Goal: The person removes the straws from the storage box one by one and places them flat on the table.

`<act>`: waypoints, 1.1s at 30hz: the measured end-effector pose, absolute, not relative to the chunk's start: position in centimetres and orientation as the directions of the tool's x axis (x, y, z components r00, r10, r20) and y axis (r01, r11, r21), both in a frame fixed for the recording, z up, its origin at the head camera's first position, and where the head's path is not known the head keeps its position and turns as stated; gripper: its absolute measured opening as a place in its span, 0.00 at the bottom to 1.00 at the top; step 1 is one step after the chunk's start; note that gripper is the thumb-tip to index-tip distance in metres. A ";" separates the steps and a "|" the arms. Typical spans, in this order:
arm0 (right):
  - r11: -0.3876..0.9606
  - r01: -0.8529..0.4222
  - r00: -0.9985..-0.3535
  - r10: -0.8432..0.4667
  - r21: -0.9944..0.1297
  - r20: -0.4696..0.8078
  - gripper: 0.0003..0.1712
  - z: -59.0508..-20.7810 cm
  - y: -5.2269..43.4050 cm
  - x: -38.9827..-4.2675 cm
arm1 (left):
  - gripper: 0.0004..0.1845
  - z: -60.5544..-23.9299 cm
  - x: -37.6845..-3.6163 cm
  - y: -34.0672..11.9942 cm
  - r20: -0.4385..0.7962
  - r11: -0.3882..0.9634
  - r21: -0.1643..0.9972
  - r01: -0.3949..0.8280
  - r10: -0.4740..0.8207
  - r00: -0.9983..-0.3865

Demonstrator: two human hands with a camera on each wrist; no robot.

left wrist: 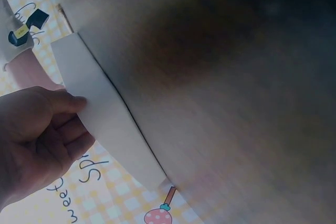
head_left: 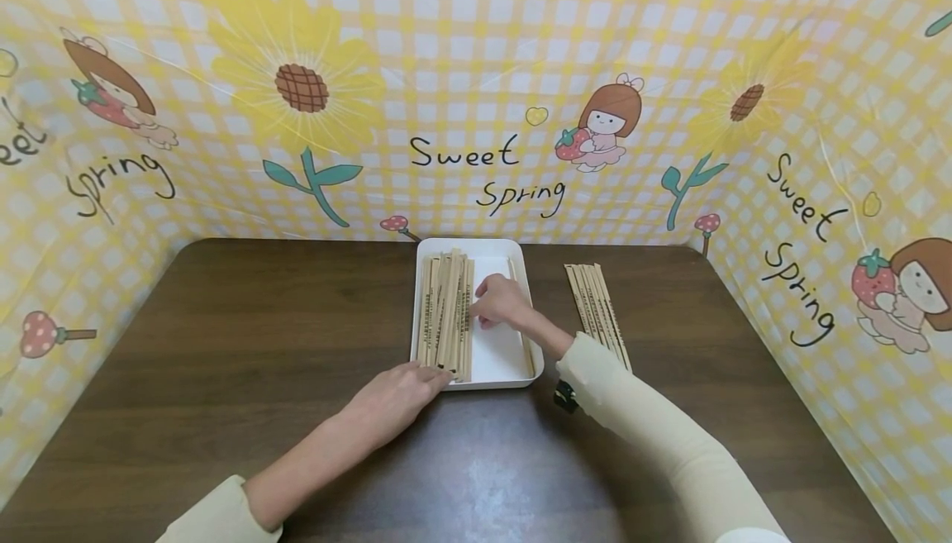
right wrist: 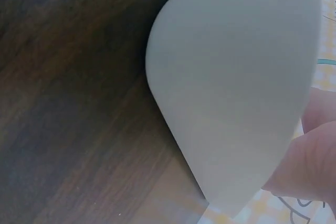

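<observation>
A white tray point(head_left: 497, 361) holds a row of paper-wrapped chopsticks point(head_left: 446, 303) along its left half, with dark printing on the wrappers. My left hand point(head_left: 402, 398) is at the tray's near left edge, by the chopsticks' near ends. In the left wrist view, its thumb lies against the outer wall of the tray point(left wrist: 105, 108) and its fingers curl at the rim. Inside the tray, my right hand point(head_left: 500, 303) touches the right side of the row with its fingertips; whether they pinch a packet is unclear. Only fingers point(right wrist: 310, 163) show above the rim in the right wrist view.
One narrow wrapped packet point(head_left: 525, 345) lies along the tray's right wall. Several more wrapped chopsticks point(head_left: 595, 303) lie side by side on the brown table point(head_left: 297, 311) to the right, partly behind the right sleeve. A yellow checked cloth point(head_left: 461, 55) surrounds the table's back and sides.
</observation>
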State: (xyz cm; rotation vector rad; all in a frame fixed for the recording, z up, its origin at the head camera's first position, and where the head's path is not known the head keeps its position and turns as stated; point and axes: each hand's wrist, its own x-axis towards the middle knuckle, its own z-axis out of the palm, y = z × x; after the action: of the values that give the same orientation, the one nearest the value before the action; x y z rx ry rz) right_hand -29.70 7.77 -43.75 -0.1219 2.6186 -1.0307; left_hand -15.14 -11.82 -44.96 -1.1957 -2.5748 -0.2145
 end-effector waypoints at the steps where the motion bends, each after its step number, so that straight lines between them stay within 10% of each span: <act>1: 0.740 0.033 -0.945 -0.197 -0.672 -0.263 0.19 -43.7 7.8 -29.7 | 0.18 -45.0 -15.1 -11.8 0.325 0.644 0.010 0.765 0.721 -0.612; 12: 0.768 -0.011 -0.950 -0.208 -0.641 -0.232 0.07 -44.1 7.5 -29.8 | 0.19 -45.1 -15.2 -11.9 0.317 0.644 0.020 0.764 0.721 -0.616; 18: 0.804 -0.053 -0.949 -0.226 -0.593 -0.221 0.25 -44.1 7.1 -29.9 | 0.19 -45.1 -15.2 -11.8 0.312 0.650 0.020 0.760 0.718 -0.622; 33: 0.803 -0.087 -0.948 -0.249 -0.589 -0.199 0.22 -44.0 7.2 -29.6 | 0.18 -44.9 -15.2 -11.8 0.308 0.643 0.010 0.766 0.726 -0.614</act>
State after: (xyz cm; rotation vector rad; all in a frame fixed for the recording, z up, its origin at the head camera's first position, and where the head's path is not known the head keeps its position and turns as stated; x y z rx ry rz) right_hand -29.57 7.24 -44.02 -0.2592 2.7240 -0.8714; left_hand -15.24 -11.77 -44.90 -1.2034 -2.5886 -0.2034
